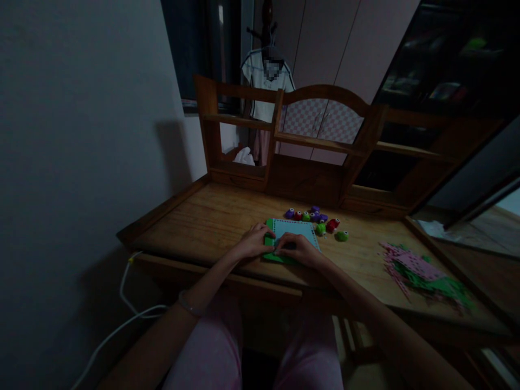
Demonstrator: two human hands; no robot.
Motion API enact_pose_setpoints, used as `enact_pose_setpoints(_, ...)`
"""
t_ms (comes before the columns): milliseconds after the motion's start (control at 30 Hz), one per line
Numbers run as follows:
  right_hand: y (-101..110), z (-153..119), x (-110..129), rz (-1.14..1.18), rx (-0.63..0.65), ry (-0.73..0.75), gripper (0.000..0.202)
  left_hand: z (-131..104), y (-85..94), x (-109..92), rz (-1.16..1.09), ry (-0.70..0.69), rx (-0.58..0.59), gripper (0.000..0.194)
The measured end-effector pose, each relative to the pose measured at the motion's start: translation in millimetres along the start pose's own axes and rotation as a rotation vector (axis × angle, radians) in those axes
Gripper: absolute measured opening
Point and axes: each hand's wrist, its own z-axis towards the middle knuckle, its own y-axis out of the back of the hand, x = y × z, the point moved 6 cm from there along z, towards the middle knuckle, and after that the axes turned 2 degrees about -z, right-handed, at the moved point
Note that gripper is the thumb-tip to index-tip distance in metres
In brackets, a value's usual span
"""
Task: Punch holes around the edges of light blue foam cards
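Note:
A light blue sheet (298, 229) with a dotted border lies on a green piece (268, 255) near the desk's front edge. At its left edge rests my left hand (255, 240), fingers together and pressed on the green margin. My right hand (298, 248) is bent over the sheet's lower left part, its thumb and fingertips pinched; what they hold is too small to name. Behind and right of the sheet sit several small toy-like pieces with white eyes, among them a purple one (290, 213), a red one (333, 225) and a green one (342, 236).
The wooden desk (195, 222) has a shelf unit (317, 142) along its back. Pink and green cut strips (422, 271) lie in a pile at the right. A wall stands at the left, with a white cable (122, 290) hanging beside the desk.

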Motion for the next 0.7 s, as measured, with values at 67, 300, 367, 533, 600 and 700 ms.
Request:
enact_pose_setpoints(67, 1.4, -0.1, 0.8, 0.000, -0.002, 0.008, 0.021, 0.0, 1.1, -1.3, 0.003, 0.013, 0.003, 0.037)
enact_pose_setpoints(300, 5.5, -5.3, -1.8, -0.014, 0.007, 0.010, 0.019, 0.7, 1.6, -2.3, -0.006, 0.022, 0.014, 0.039)
enact_pose_setpoints(367, 6.7, -6.4, -3.0, -0.022, -0.015, 0.002, 0.021, 0.5, 1.2, -1.3, -0.005, 0.013, 0.015, 0.038)
enact_pose_setpoints(533, 5.8, -5.0, -6.4, -0.065, -0.044, -0.045, 0.030, 0.0, -0.2, 1.3, -0.017, -0.005, 0.003, 0.038)
enact_pose_setpoints(600, 5.3, -4.1, -7.0, -0.067, -0.055, -0.051, 0.028, -0.1, -0.8, 1.7, -0.026, -0.002, 0.001, 0.038)
enact_pose_setpoints(700, 4.9, -4.3, -7.4, -0.067, -0.058, -0.061, 0.026, -0.1, -0.9, 2.2, -0.027, 0.009, -0.004, 0.039)
